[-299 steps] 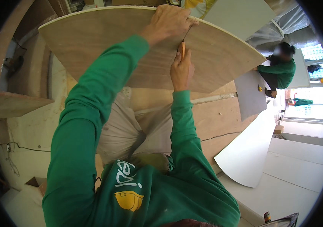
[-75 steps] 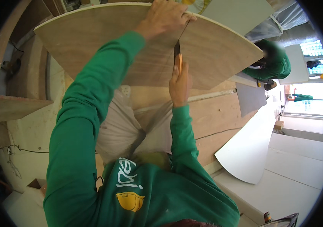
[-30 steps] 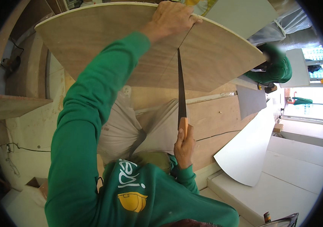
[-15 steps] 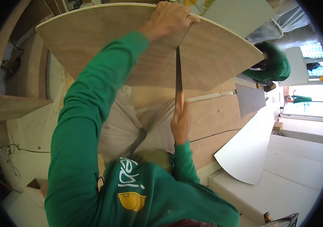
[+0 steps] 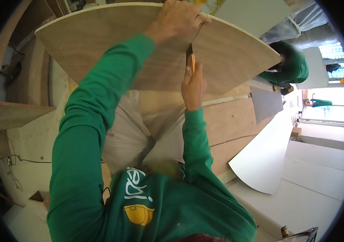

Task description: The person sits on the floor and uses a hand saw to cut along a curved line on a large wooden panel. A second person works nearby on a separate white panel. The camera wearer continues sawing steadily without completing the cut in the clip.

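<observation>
A large curved plywood panel [image 5: 111, 52] with a pale edge stands in front of me. My left hand [image 5: 178, 19] grips its far upper edge, fingers curled over the rim beside a narrow cut. Below that, my right hand [image 5: 193, 86] is closed around the wooden-coloured handle of a handsaw [image 5: 192, 64]. Only a short dark stretch of its blade shows between the handle and the cut; the rest is hidden behind the panel. The cut slants down from the edge near my left fingers to the blade.
A person in green [image 5: 289, 64] crouches at the right beyond the panel. A white curved sheet [image 5: 260, 157] and a grey piece [image 5: 266, 105] lie to the right. Wooden cabinet parts [image 5: 16, 115] stand at the left, with a black cable [image 5: 34, 161] on the floor.
My right hand has pushed the saw away from me, up toward the panel, so much less blade shows. My left hand stays on the edge.
</observation>
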Available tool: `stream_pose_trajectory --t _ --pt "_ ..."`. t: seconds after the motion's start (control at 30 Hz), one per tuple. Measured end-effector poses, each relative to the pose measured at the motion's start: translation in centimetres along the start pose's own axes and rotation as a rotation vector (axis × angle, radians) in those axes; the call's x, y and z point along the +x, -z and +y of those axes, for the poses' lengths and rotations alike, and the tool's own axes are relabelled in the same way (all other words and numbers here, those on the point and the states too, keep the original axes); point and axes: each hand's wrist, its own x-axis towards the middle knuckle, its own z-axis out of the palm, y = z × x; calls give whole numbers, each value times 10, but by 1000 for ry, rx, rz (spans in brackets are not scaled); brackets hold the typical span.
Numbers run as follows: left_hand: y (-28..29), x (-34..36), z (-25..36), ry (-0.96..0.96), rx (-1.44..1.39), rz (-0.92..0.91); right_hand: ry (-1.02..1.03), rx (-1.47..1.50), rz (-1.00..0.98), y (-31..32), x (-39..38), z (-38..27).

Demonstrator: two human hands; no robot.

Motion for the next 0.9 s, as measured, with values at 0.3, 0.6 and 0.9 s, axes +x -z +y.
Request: stream_pose_trajectory --t 0.3,0.6,0.9 --pt "-8 -2 -1 2 41 -17 -133 144 -119 92 -171 3" --pt "-1 2 6 -9 13 20 -77 78 -46 -11 2 12" --pt "-5 -2 -4 32 55 -30 -334 75 -254 111 -188 0"
